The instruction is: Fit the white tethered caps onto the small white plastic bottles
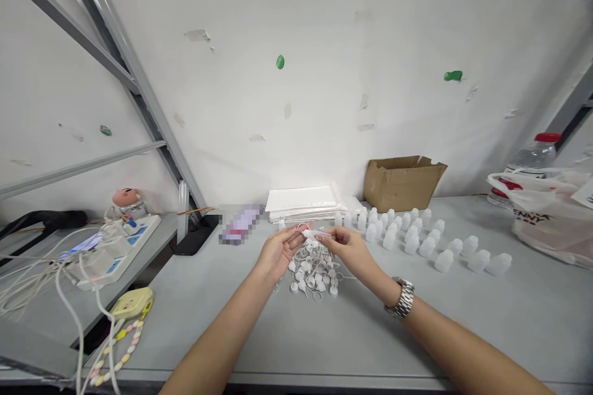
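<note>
Above a pile of white nozzle caps with ring straps (317, 271), both my hands meet at one small translucent plastic bottle (320, 235). My right hand (348, 248), with a metal watch on its wrist, pinches the bottle, which lies on its side with its neck toward the left. At that neck, the fingers of my left hand (280, 251) close around a white cap (307, 234) with a thin loop. My fingers partly hide where cap and neck meet. Several similar bottles (390, 238) stand in loose rows to the right of my hands.
Behind my hands lies a stack of white trays (303, 200), beside an open cardboard box (403, 184). A plastic bag (546, 222) and a red-capped bottle (532, 157) stand far right. At left are phones (197, 236), a power strip (123, 253), cables and a beaded strap (125, 352).
</note>
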`<state>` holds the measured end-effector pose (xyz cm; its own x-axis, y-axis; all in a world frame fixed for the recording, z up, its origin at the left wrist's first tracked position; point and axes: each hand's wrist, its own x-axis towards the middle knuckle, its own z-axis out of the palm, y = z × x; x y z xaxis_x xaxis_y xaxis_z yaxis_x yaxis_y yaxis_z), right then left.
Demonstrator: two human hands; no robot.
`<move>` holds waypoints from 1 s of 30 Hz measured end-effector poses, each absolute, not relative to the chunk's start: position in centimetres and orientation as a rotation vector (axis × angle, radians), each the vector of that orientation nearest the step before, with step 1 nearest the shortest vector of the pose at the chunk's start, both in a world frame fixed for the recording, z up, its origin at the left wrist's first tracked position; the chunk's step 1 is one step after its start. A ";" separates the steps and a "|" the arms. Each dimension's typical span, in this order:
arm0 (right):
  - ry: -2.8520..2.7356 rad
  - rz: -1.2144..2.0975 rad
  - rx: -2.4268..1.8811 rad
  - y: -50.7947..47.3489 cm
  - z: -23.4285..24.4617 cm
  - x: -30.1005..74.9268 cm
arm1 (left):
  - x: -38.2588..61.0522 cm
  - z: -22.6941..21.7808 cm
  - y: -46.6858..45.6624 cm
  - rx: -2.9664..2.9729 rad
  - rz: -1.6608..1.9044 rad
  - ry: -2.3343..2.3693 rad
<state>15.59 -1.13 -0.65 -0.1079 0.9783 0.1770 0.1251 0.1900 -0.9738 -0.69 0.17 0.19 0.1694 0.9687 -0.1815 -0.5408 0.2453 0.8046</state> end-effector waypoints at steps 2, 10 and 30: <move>-1.469 1.067 -1.117 -1.0 -0.8 15.6 | -0.6 0.3 0.2 0.674 1.201 0.801; -1.472 1.042 -1.134 -1.1 -0.7 15.6 | -0.5 0.5 0.1 0.704 1.214 0.832; -1.664 0.735 -1.133 -1.9 -0.8 15.3 | -0.6 0.2 0.3 0.773 1.198 0.828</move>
<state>15.32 -1.88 -0.76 -0.1107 0.9210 0.3735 0.3446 0.3881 -0.8548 -0.60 0.31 0.20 0.1592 0.9782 -0.1332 -0.4709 0.1938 0.8606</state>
